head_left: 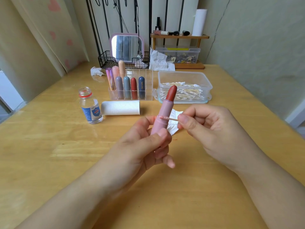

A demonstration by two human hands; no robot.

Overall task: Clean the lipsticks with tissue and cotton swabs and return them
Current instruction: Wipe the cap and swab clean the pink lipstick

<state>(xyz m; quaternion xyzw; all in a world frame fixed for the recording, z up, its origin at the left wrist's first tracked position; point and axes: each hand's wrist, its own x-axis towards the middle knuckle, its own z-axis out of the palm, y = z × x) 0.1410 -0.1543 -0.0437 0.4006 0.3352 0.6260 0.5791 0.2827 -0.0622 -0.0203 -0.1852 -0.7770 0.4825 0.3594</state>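
Note:
My left hand (145, 142) holds an uncapped pink lipstick (163, 114) upright, its red-brown bullet extended. My right hand (212, 129) pinches a cotton swab (168, 118), whose pink-stained tip touches the ridge of the lipstick tube. A crumpled tissue (174, 124) lies on the table just behind the lipstick. Farther back, a clear acrylic organizer (146, 90) holds several capped lipsticks (128, 86). To its right stands an open plastic box of cotton swabs (184, 93).
An open bottle of clear liquid (90, 108) stands at the left, beside a tissue roll (120, 107) lying on its side. At the back are a pink mirror (126, 47), a wire basket (105, 61), used tissues (159, 61) and a wooden shelf (179, 37).

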